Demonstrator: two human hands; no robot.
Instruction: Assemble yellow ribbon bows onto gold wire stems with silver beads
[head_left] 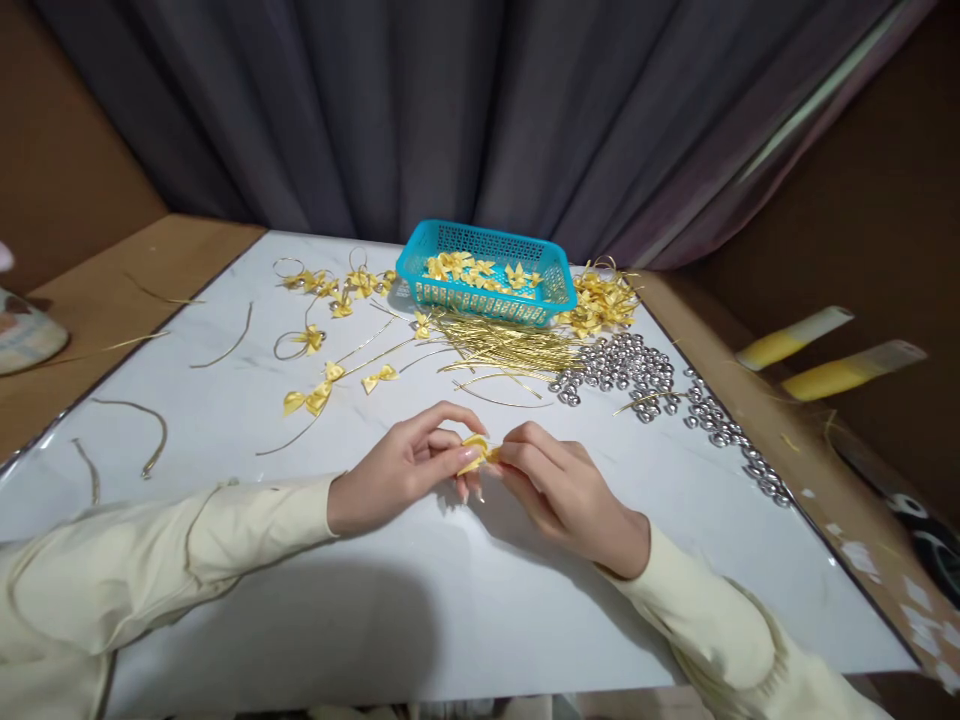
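**Yellow ribbon pinched between both hands at mid-worktop**

Yellow ribbon piece (477, 455) sits between the fingertips of both hands, just above the white worktop (450, 600), a little toward 6 o'clock from the worktop's middle. The left hand (401, 465) comes in from 8 o'clock and pinches the ribbon with thumb and curled fingers; the right hand (566, 490) comes in from 4 o'clock and pinches its other end. Both wear pale cream sleeves.

Bare worktop lies all around the hands, widest toward 6 o'clock up to the near edge. Toward 12 o'clock the room narrows: a bundle of gold wires (510, 345) and loose yellow bows (315, 395) lie near, and behind them a blue basket (487, 275) holding more bows stands close to the far edge. At 1 to 2 o'clock a heap of silver bells (630, 370) trails along the right edge. At 9 o'clock, bent gold wire pieces (154, 435) lie near the left edge, well apart from the hands.
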